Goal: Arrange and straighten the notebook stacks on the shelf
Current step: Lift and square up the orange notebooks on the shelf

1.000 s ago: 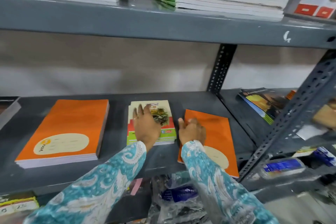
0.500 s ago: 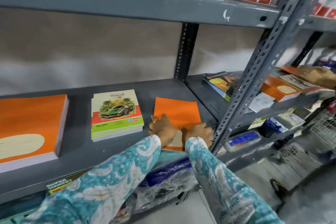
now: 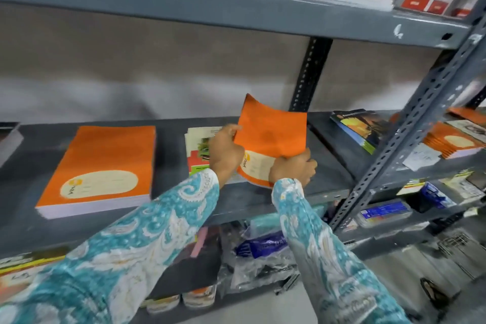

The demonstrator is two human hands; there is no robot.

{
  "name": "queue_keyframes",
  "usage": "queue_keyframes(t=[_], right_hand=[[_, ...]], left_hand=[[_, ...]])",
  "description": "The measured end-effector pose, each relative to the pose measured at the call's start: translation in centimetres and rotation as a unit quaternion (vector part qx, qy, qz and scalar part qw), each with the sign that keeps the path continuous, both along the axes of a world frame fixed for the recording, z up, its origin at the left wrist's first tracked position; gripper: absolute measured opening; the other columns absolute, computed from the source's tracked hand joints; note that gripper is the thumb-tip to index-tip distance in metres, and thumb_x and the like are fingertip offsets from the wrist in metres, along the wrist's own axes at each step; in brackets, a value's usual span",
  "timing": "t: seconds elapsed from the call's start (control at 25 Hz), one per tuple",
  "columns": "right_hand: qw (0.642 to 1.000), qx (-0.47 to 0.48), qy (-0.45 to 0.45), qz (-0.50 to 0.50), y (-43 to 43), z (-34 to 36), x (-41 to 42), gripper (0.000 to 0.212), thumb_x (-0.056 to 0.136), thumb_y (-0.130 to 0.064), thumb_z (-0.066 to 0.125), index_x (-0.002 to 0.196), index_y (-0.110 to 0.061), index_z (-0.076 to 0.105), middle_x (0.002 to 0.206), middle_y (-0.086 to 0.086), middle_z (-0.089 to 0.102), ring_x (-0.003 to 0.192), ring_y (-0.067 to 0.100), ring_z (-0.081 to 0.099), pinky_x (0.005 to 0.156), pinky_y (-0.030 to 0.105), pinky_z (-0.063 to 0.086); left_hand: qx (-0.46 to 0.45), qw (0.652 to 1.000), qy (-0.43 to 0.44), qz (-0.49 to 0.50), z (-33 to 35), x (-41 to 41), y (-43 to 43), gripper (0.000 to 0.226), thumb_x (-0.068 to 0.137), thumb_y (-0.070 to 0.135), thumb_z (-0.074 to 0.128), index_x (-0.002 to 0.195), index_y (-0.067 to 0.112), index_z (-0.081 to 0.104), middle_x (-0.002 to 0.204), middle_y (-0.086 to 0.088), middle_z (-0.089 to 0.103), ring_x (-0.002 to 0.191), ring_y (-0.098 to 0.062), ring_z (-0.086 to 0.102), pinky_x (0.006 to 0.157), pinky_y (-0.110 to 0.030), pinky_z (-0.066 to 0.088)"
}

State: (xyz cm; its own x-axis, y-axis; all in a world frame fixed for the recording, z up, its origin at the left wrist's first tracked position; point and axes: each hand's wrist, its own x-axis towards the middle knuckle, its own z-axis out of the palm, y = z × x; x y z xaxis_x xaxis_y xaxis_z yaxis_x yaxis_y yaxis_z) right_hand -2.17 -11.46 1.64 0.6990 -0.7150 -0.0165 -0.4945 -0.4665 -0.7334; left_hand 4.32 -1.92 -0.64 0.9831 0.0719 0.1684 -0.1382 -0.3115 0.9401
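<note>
A thin orange notebook (image 3: 273,134) is tilted up off the grey middle shelf (image 3: 168,197), its far edge raised. My left hand (image 3: 226,152) grips its left edge and my right hand (image 3: 293,167) grips its lower right corner. Behind my left hand lies a small stack of green and red car-cover notebooks (image 3: 198,150), partly hidden. A thick stack of orange notebooks (image 3: 102,166) lies flat further left on the same shelf.
A slotted grey upright (image 3: 410,123) stands right of my hands. Beyond it are dark-cover books (image 3: 357,129) and an orange stack (image 3: 452,142). The top shelf (image 3: 236,5) carries white stacks. Plastic-wrapped goods (image 3: 263,258) sit below.
The thin orange notebook lay flat under both hands; now both hands have lifted it and tilted it upright. The view has swung back to the left.
</note>
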Motion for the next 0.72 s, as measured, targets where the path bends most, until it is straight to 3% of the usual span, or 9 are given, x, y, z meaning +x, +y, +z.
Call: queue_keyframes(t=[0.08,0.16,0.24,0.32,0.52,0.64,0.72], right_hand=[[0.999,0.012,-0.04,-0.005,2.8,-1.1,1.9,0.053,0.093,-0.011,0.045,0.143,-0.005,0.029,0.14,0.022,0.036,0.128,0.037,0.037,0.105,0.042,0.033],[0.996,0.024,-0.089,0.007,6.9,-1.8,3.6,0.055,0.087,-0.005,0.05,0.14,-0.003,0.036,0.134,0.023,0.043,0.124,0.039,0.041,0.103,0.045,0.037],[0.988,0.036,-0.137,0.067,11.1,-2.3,4.8,0.049,0.081,0.0,0.052,0.13,-0.003,0.049,0.124,0.024,0.054,0.117,0.041,0.049,0.098,0.044,0.043],[0.975,0.012,-0.159,0.154,15.0,-2.5,5.4,0.042,0.079,0.002,0.053,0.12,-0.003,0.059,0.116,0.023,0.063,0.11,0.041,0.057,0.094,0.043,0.049],[0.957,-0.064,-0.103,0.262,21.8,-3.6,5.9,0.045,0.085,0.002,0.053,0.127,-0.012,0.057,0.122,0.019,0.062,0.114,0.035,0.058,0.098,0.035,0.045],[0.953,-0.077,-0.037,0.289,23.3,-5.8,6.3,0.038,0.087,-0.003,0.054,0.124,-0.011,0.059,0.123,0.018,0.063,0.116,0.033,0.057,0.099,0.035,0.044],[0.943,-0.158,0.019,0.294,23.1,-7.5,6.1,0.031,0.09,-0.015,0.053,0.12,-0.011,0.062,0.131,0.015,0.059,0.125,0.03,0.05,0.106,0.037,0.038]], left_hand=[[-0.033,0.999,-0.01,0.039,-0.2,0.3,4.5,0.045,0.072,-0.017,0.051,0.108,0.006,0.064,0.109,-0.012,0.07,0.102,-0.023,0.066,0.094,-0.031,0.051],[-0.045,0.996,-0.023,0.078,-0.2,0.3,9.4,0.045,0.071,-0.02,0.051,0.109,0.001,0.064,0.109,-0.013,0.069,0.103,-0.023,0.065,0.093,-0.025,0.049],[-0.033,0.991,-0.023,0.129,0.0,-0.3,14.6,0.042,0.074,-0.018,0.054,0.109,0.001,0.065,0.106,-0.007,0.067,0.1,-0.015,0.062,0.086,-0.013,0.044],[-0.022,0.984,-0.016,0.173,-0.3,-0.9,19.6,0.039,0.075,-0.015,0.057,0.108,0.005,0.066,0.107,-0.005,0.067,0.099,-0.013,0.061,0.088,-0.015,0.044],[0.023,0.975,0.031,0.218,-2.2,-1.8,28.0,0.038,0.075,-0.012,0.056,0.105,0.008,0.068,0.106,-0.007,0.07,0.097,-0.013,0.063,0.093,-0.022,0.046],[0.106,0.981,0.049,0.153,-3.9,-2.1,30.8,0.033,0.08,-0.006,0.059,0.11,0.007,0.065,0.114,-0.01,0.069,0.107,-0.022,0.063,0.097,-0.028,0.046],[0.21,0.973,0.04,0.081,-5.0,-2.3,31.7,0.03,0.085,0.004,0.06,0.115,0.009,0.064,0.12,-0.01,0.066,0.111,-0.026,0.061,0.098,-0.031,0.044]])
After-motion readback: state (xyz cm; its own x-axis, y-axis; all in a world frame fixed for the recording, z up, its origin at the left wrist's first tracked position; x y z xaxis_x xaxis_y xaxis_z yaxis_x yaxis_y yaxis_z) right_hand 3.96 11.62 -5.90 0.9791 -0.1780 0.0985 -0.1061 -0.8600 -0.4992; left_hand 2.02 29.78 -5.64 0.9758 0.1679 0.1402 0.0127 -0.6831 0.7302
